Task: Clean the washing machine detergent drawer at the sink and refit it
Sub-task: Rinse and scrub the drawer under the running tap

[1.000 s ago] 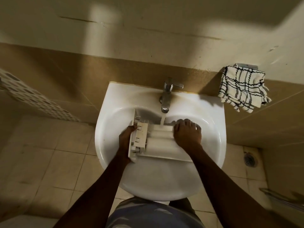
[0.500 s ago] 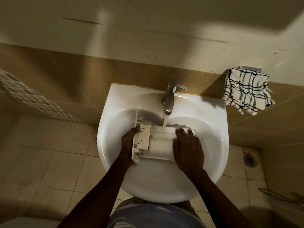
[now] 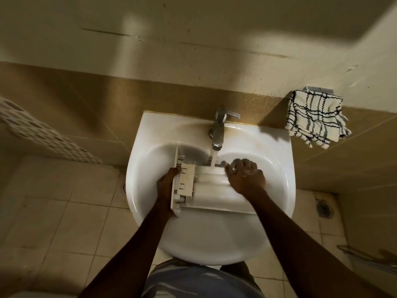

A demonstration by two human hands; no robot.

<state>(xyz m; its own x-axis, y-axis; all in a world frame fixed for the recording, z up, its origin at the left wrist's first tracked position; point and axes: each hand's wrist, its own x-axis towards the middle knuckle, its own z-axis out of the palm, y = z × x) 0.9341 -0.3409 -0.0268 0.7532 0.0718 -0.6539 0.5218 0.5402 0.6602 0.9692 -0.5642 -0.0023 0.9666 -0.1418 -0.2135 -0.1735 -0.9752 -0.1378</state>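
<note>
White detergent drawer [image 3: 211,189] lies across the basin of the white sink [image 3: 277,147], under running water [image 3: 213,161] from the chrome tap [image 3: 219,127]. Left hand [image 3: 166,186] grasps the drawer's left end, fingers wrapped round its edge; right hand [image 3: 246,176], wet, rests palm-down on the drawer's right part with fingers loosely spread, pressing rather than gripping. Checked cloth [image 3: 315,119] hangs on the wall to the right of the sink, well apart from the hands.

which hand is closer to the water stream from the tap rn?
Right. The right hand rests on the detergent drawer just beside where the water stream lands. The left hand grips the drawer's end farther off, on the other side of the stream.
</note>
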